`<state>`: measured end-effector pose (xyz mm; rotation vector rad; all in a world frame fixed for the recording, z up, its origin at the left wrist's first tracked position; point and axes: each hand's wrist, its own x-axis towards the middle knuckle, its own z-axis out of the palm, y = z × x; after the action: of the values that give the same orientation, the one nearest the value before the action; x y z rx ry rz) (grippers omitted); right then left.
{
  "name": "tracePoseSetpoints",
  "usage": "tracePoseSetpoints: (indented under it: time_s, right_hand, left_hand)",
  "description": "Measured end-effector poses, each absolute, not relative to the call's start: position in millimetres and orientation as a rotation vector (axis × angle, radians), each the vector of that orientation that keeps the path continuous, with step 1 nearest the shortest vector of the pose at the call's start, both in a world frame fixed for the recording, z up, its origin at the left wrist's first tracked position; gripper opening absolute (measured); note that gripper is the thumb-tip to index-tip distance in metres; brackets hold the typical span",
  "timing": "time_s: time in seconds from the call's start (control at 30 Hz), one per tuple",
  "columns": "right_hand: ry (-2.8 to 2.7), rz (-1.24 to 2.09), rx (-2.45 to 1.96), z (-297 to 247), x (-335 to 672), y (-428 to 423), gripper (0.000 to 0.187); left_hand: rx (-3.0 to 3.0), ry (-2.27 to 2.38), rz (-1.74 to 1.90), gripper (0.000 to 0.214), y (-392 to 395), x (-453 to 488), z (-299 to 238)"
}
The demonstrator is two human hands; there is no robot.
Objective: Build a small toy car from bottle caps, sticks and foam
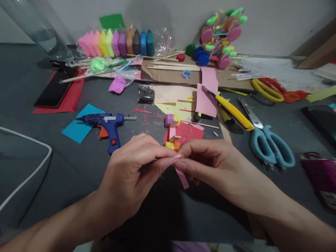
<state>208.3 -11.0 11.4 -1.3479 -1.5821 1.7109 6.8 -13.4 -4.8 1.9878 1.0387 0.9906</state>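
Observation:
A narrow pink paper strip [182, 178] is pinched between my two hands, its loose end hanging down toward me. My left hand [139, 161] grips the upper end of it between thumb and forefinger. From the other side my right hand [210, 159] pinches the same spot with thumb and fingers. A small pale end shows at the fingertips; what it belongs to is mostly hidden. Just beyond my fingers stand a yellow and orange piece [172, 145] and a purple and yellow piece [172, 119], with red paper [194, 133] beneath.
A blue glue gun [112, 127] lies left on blue paper [70, 133]. Right are a yellow utility knife [233, 112] and blue-handled scissors [270, 143]. Farther back are cardboard [168, 75], sticks, colored clay packs [120, 43] and a wheeled stick model [223, 35]. A white cable [28, 136] curves at left.

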Motion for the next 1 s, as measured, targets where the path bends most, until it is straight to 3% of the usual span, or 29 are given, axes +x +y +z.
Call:
tracePoseSetpoints:
  time_s: [0.67,1.0]
  right_hand:
    - [-1.417,1.783,-1.319,16.2,203.2,-8.3,0.029]
    - [-1.499,1.651,-1.343,11.6,206.9,-9.4,0.026]
  left_hand:
    - [1.982,1.117,0.959,0.011,-15.4,7.5,-1.6]
    - [1.532,1.050,0.879,0.018,-10.7,7.6,2.3]
